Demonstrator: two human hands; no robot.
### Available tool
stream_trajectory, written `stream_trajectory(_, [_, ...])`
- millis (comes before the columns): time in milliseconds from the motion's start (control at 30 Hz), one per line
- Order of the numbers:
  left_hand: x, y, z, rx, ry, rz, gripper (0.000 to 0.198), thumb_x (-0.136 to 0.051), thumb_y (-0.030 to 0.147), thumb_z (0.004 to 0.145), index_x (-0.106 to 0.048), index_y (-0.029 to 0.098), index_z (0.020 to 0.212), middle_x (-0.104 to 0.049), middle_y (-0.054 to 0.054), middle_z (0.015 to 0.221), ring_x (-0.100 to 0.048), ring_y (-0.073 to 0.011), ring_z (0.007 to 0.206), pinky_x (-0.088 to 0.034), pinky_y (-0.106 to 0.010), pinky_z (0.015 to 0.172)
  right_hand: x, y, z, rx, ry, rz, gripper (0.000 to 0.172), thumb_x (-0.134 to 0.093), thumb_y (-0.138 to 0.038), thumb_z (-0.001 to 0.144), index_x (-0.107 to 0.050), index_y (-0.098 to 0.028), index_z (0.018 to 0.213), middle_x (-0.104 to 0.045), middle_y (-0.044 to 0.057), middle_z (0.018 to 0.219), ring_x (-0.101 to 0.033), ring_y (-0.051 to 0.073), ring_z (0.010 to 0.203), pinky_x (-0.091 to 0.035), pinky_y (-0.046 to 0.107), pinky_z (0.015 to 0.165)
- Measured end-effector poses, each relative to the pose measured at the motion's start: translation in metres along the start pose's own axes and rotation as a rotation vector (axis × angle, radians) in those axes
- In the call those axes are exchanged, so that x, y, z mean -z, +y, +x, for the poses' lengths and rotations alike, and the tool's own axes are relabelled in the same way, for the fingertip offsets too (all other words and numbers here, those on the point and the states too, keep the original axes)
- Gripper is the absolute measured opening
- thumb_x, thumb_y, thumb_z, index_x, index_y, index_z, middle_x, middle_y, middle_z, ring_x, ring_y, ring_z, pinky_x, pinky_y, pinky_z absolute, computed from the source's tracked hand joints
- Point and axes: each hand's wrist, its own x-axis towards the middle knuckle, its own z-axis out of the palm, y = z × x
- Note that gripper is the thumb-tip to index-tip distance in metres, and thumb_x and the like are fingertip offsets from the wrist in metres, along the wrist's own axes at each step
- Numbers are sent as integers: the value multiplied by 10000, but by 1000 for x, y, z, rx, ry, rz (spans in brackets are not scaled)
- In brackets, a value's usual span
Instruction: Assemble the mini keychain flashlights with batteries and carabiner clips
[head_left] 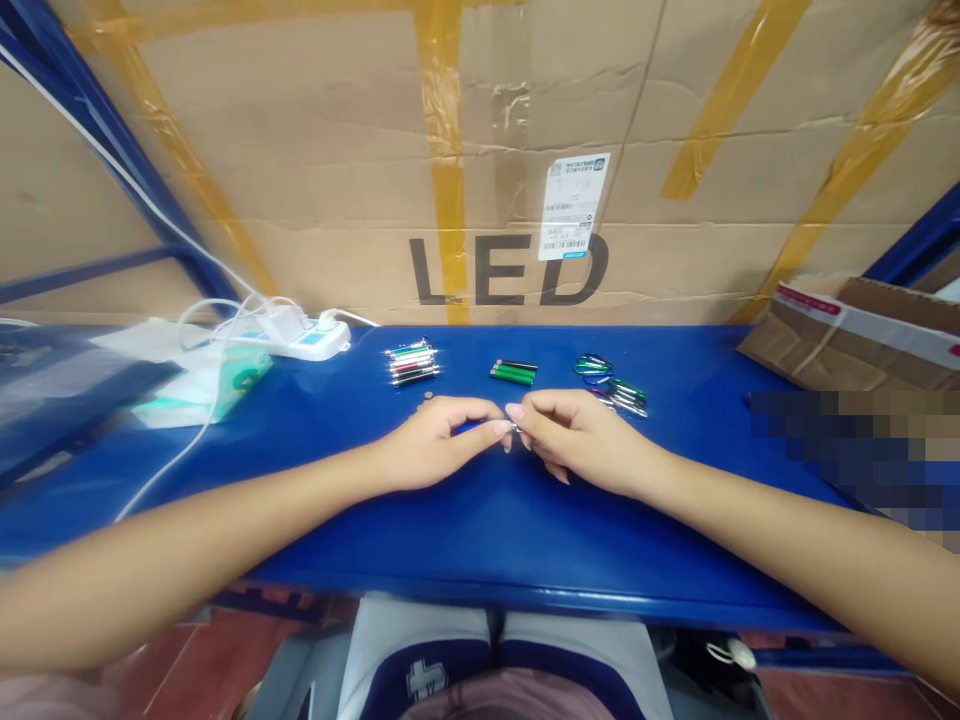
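Note:
My left hand (439, 440) and my right hand (577, 435) meet at the middle of a blue table (480, 530). Left fingers pinch a small blue tube (471, 427); right fingertips pinch a tiny silver part (516, 427) at its end. Behind the hands lie a cluster of small silver-tipped tubes (412, 362), a few green and black tubes (514, 372), and a heap of coloured carabiner clips (611, 385).
A large cardboard box marked LED (510, 200) walls off the back. A white power strip with cables (300, 335) and a tissue pack (202, 385) sit at the left. An opened carton (862, 335) lies at the right edge.

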Motion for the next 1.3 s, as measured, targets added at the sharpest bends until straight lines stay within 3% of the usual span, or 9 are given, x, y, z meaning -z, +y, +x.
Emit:
stream_trajectory(100, [-1, 0, 1, 170, -104, -302, 351, -597, 457, 952, -666, 121, 875, -412, 57, 575, -341, -76, 516, -284, -212, 497, 4, 4, 0, 173, 30, -183, 484, -530, -583, 989, -595, -183, 723, -519, -40, 546, -490, 101, 465, -394, 230, 473])
stream_trajectory(200, [-2, 3, 1, 344, -241, -676, 353, -681, 451, 904, -622, 114, 819, -279, 93, 558, -216, -49, 489, -189, -195, 472, 8, 7, -1, 549, 37, -442, 359, -510, -374, 1050, -677, -169, 807, -655, 25, 699, -587, 123, 638, -455, 240, 622])
stream_trajectory(267, [-2, 6, 0, 423, -316, -844, 289, -684, 367, 909, -601, 113, 798, -252, 97, 570, -178, -42, 495, -158, -189, 472, 10, 8, -2, 754, 16, -576, 315, -472, -274, 1066, -682, -166, 856, -682, 51, 765, -611, 133, 706, -466, 241, 673])
stream_trajectory(367, [-2, 10, -1, 456, -384, -959, 208, -642, 278, 929, -597, 111, 813, -253, 92, 581, -166, -46, 503, -144, -187, 470, 11, 7, -4, 900, 36, -716, 292, -460, -219, 1062, -658, -171, 853, -640, 43, 720, -567, 136, 656, -439, 241, 623])
stream_trajectory(667, [-15, 10, -9, 151, -185, -823, 331, -597, 392, 990, -597, 104, 826, -295, 89, 572, -213, -49, 495, -178, -188, 474, 0, -1, -9, 801, 222, -537, 241, -527, -174, 1028, -649, -189, 820, -663, 17, 724, -597, 116, 656, -470, 221, 647])
stream_trajectory(933, [-6, 19, -7, 333, -389, -1083, 290, -462, 238, 1027, -558, 127, 777, -185, 83, 597, -132, -68, 511, -159, -186, 464, 0, -6, -10, 810, 202, -560, 220, -470, -144, 1027, -545, -190, 825, -560, 6, 725, -523, 115, 659, -444, 215, 634])
stream_trajectory(1133, [-6, 14, -8, 325, -368, -1039, 256, -493, 248, 1015, -559, 128, 799, -187, 83, 596, -135, -67, 510, -160, -177, 462, 12, -9, -10, 821, 8, -671, 189, -445, -154, 1016, -511, -196, 844, -555, 20, 747, -489, 137, 666, -434, 232, 623])
stream_trajectory(1300, [-7, 15, -8, 356, -368, -1043, 242, -509, 256, 1013, -572, 123, 820, -186, 86, 603, -126, -63, 509, -161, -165, 458, 14, -6, -9, 864, 46, -647, 193, -457, -116, 1000, -538, -204, 848, -582, 19, 726, -514, 139, 661, -430, 231, 616])
